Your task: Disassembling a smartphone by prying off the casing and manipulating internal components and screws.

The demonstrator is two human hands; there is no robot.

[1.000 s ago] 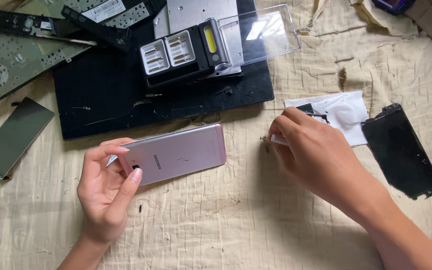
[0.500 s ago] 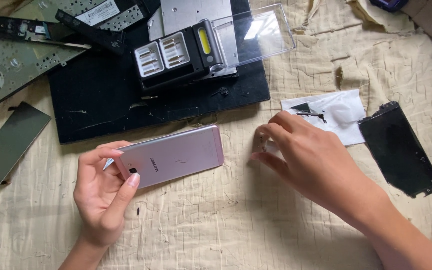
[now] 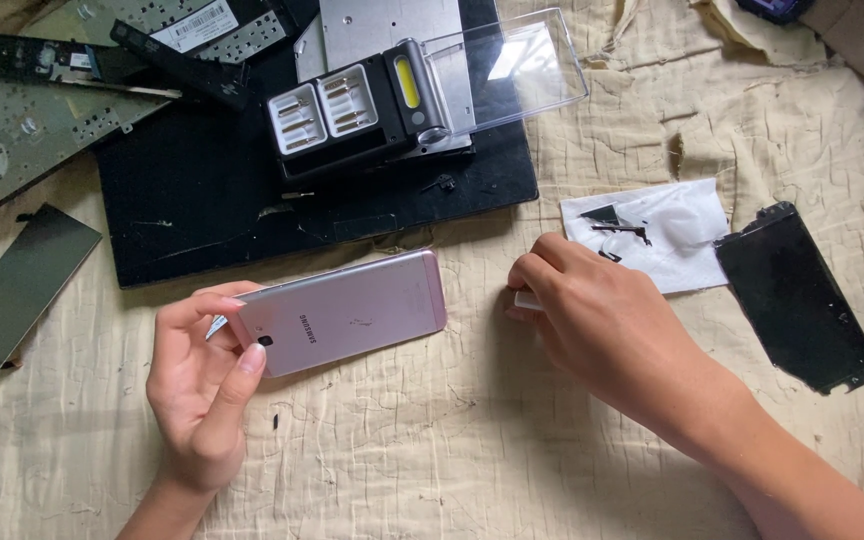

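Left hand [image 3: 197, 385] grips one end of a pink metal-backed phone [image 3: 342, 311], back side up, thumb on top, fingers curled around the edge. Right hand [image 3: 607, 330] curls over a small white flat piece [image 3: 525, 299] just right of the phone, on cream quilted cloth [image 3: 432, 440]. Beyond the right hand: white tissue [image 3: 667, 240] with black fragments, black screen panel [image 3: 797, 297]. Above the left hand: black mat [image 3: 212, 200], black bit case [image 3: 352, 115], its clear lid open.

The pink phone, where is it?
In the head view, the pink phone lies back-up on the cloth, left of centre, held by the left hand, just below the black mat.
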